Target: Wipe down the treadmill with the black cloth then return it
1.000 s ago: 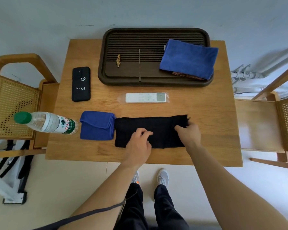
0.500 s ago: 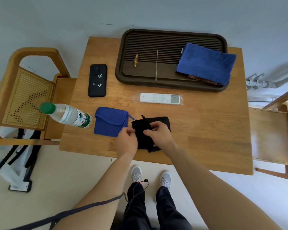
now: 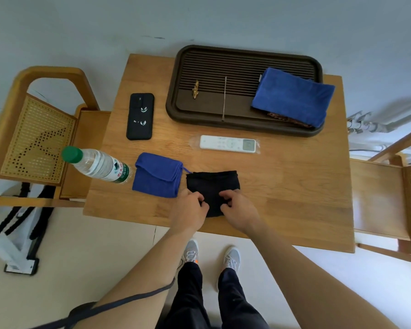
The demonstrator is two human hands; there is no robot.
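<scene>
The black cloth (image 3: 212, 186) lies folded into a small square near the front edge of the wooden table (image 3: 294, 198). My left hand (image 3: 190, 207) pinches its near left part and my right hand (image 3: 237, 208) pinches its near right part, fingers curled on the fabric. The treadmill itself is hard to make out; only a white and black frame (image 3: 17, 252) shows on the floor at the left.
A folded blue cloth (image 3: 158, 174) lies just left of the black one, beside a water bottle (image 3: 97, 163) on its side. Further back sit a black phone (image 3: 140, 116), a white remote (image 3: 227, 144) and a dark tray (image 3: 223, 67) holding a blue towel (image 3: 292, 96). Wooden chairs flank the table.
The black cloth went from a long flat strip to a compact folded square. Both hands came together on it and now hold its near edge. The view shifted right.
</scene>
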